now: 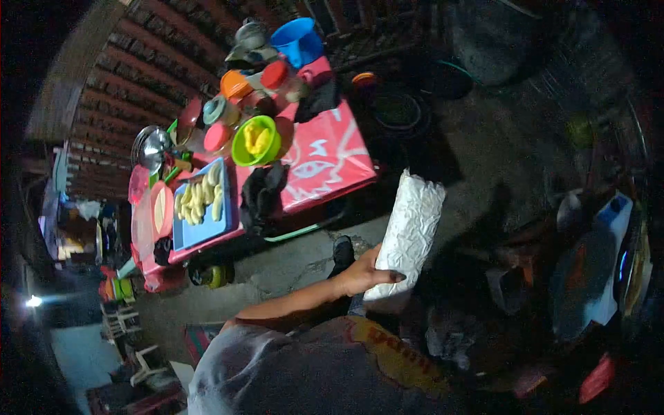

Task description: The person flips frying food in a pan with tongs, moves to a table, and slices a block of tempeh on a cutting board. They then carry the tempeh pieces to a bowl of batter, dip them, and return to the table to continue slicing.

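My left hand point(369, 272) reaches in from the lower left, its thumb and fingers closed around the lower part of a long foil-wrapped cylinder point(408, 235). Crumpled silver foil covers it, and what lies inside is hidden. It stands tilted in front of me, to the right of the table and apart from it. My right hand is out of view. Nearest on the table are a dark cloth point(263, 197) and a blue tray point(181, 236) of peeled bananas point(200, 197).
The table has a pink patterned cover point(339, 166). On it stand a green bowl point(243, 153) with yellow pieces, lidded jars point(218, 137), a blue pitcher point(297, 41) and a metal lid point(152, 146). A slatted wall point(138, 76) rises behind. Dark clutter point(584, 277) lies at right.
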A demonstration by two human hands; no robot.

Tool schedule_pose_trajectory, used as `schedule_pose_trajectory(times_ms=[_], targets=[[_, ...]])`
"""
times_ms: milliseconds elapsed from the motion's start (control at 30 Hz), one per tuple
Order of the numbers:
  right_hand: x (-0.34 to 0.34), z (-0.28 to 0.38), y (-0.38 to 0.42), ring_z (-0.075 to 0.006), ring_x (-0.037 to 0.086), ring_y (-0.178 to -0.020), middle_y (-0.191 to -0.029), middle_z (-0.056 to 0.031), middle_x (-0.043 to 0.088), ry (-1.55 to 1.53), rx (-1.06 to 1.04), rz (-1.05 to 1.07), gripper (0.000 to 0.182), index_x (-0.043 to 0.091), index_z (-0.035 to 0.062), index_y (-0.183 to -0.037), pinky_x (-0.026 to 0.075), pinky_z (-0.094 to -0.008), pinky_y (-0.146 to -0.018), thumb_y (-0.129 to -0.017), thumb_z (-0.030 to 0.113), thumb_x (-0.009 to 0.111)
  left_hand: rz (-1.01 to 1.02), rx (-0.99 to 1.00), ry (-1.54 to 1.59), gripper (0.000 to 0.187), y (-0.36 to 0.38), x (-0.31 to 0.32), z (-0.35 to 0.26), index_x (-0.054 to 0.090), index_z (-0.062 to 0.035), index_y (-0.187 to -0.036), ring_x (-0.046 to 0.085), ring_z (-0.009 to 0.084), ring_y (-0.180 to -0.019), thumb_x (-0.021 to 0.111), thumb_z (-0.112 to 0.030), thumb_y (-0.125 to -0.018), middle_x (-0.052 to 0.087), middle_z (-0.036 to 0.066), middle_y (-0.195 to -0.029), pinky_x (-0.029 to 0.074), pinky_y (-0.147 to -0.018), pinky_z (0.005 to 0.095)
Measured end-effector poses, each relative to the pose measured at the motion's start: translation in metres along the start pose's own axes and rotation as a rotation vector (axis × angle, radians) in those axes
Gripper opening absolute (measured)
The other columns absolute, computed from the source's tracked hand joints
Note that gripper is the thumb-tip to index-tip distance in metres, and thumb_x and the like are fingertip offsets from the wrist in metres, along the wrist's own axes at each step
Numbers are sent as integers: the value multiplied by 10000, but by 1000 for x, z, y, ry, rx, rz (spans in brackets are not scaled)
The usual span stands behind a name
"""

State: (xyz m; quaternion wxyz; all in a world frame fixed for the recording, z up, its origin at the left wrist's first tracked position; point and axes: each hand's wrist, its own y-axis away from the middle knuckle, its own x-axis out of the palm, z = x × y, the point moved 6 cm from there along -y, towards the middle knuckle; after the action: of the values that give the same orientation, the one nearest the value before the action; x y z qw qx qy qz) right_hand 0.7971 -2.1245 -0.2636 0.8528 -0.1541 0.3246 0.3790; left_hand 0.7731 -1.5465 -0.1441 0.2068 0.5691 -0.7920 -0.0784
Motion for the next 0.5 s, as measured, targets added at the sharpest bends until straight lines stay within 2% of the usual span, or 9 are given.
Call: schedule_pose_trajectory(times_ms=[133, 233, 333, 467, 500], targets=[[24, 112, 40, -197, 499, -920, -1018, -61, 503, -76, -62, 30, 300, 461, 73, -1096, 460, -373, -751, -850, 243, 481, -93, 23, 125, 625, 12, -72, -47, 347, -20, -1209, 457, 160, -1027, 647, -54, -662, 496, 71, -1120, 343, -902, 296], [61, 182, 99, -197, 502, -912, -1010, -59, 506, -211, -87, 83, 292, 464, 73, -1090, 465, -376, -742, -851, 241, 479, -198, 135, 106, 613, 30, -128, -70, 356, -2, -1192, 452, 151, -1014, 634, -60, -649, 497, 76, -1097, 336, -892, 297], [129, 258, 197, -197, 506, -905, -1002, -57, 508, -401, -81, 282, 284, 467, 74, -1085, 471, -379, -733, -853, 239, 477, -258, 117, 173, 624, 57, -170, -103, 356, -7, -1192, 469, 165, -1011, 636, -71, -637, 505, 79, -1092, 357, -886, 308], [230, 344, 347, -198, 510, -895, -991, -54, 512, -656, 117, 677, 274, 471, 75, -1077, 479, -383, -721, -856, 237, 475, -385, 82, 103, 610, 86, -235, -131, 383, 2, -1162, 487, 162, -966, 649, -111, -625, 522, 74, -1055, 367, -865, 299], [258, 358, 386, -198, 511, -892, -989, -53, 513, -706, 179, 772, 272, 472, 75, -1075, 481, -384, -718, -856, 236, 474, -402, 57, 121, 613, 95, -246, -141, 391, 2, -1155, 469, 176, -984, 658, -139, -622, 511, 104, -1062, 361, -859, 294]])
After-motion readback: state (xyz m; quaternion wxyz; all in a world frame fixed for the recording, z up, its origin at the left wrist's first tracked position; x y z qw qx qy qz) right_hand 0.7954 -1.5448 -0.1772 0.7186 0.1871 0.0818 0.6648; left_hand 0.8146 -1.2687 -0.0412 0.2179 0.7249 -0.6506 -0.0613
